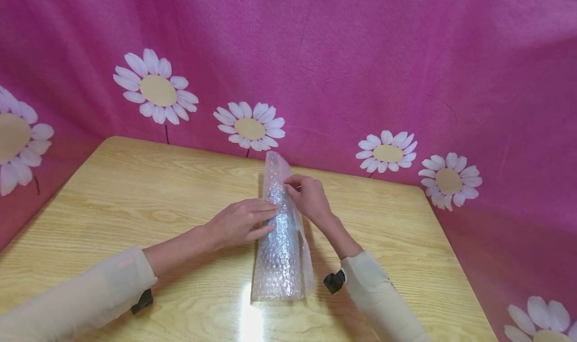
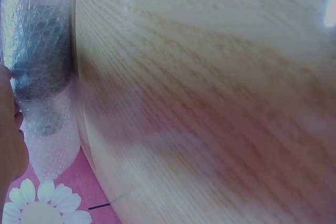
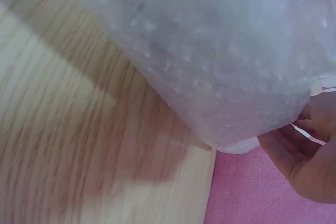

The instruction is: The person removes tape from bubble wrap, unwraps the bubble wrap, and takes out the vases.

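A roll of clear bubble wrap [image 1: 278,274] lies lengthwise on the table, wound round a silvery, bottle-shaped thing. Through the layers in the left wrist view, that bottle-shaped thing [image 2: 46,51] looks dark grey and narrows toward the far end; its exact kind is hidden. My left hand [image 1: 241,222] rests on the roll from the left, fingers extended across its top. On the other side, my right hand [image 1: 310,197] pinches the wrap's loose edge near the far end. The right wrist view has this edge of bubble wrap [image 3: 252,114] between thumb and fingers. A loose flap hangs along the roll's right side.
The wooden table [image 1: 180,182] extends to both sides of the roll. Behind it hangs a pink cloth [image 1: 315,56] printed with white daisies, close to the table's far edge. The wrap's far tip reaches almost to that edge.
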Motion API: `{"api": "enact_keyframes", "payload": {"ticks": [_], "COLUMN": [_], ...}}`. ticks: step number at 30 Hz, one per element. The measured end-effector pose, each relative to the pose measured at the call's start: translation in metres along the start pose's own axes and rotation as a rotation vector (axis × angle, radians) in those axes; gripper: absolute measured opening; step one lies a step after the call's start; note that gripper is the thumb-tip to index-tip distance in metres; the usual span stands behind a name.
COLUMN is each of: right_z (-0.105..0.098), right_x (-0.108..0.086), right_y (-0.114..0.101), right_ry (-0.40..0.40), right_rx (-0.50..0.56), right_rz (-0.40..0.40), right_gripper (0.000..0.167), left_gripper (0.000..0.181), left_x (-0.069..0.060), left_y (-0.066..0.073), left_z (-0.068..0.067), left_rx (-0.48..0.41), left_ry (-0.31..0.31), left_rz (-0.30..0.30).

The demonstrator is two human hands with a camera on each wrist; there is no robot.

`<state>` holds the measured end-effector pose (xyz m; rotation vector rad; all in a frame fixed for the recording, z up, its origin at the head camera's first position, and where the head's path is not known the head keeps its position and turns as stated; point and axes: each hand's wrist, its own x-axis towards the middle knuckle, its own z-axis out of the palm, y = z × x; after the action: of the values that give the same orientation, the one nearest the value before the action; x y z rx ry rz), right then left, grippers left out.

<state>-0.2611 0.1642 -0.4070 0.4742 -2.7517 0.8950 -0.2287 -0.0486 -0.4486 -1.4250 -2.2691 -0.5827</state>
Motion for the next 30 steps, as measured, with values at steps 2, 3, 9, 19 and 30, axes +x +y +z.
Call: {"api": "enact_keyframes", "payload": {"ticks": [2, 3, 9, 19, 30], "right_z": [-0.001, -0.001, -0.003, -0.011, -0.008], "right_x": [-0.001, -0.001, -0.004, -0.011, -0.018], "right_y": [0.001, 0.002, 0.008, 0.022, 0.037], "right_ry": [0.018, 0.027, 0.071, 0.074, 0.091], "right_rx": [0.002, 0.003, -0.010, -0.009, 0.016], "right_rz": [-0.008, -0.007, 0.004, 0.080, 0.138], "right_gripper": [0.013, 0.013, 0.012, 0.011, 0.011], "left_gripper": [0.040, 0.040, 0.040, 0.040, 0.040], "left_x": [0.000, 0.000, 0.000, 0.000, 0.000], "left_y": [0.000, 0.000, 0.001, 0.003, 0.002], "left_z": [0.000, 0.000, -0.001, -0.004, -0.001], "left_rx": [-0.002, -0.003, 0.000, 0.005, -0.010], "left_ry": [0.004, 0.006, 0.005, -0.015, -0.018], "left_rz": [0.001, 0.002, -0.002, -0.017, -0.039]}}
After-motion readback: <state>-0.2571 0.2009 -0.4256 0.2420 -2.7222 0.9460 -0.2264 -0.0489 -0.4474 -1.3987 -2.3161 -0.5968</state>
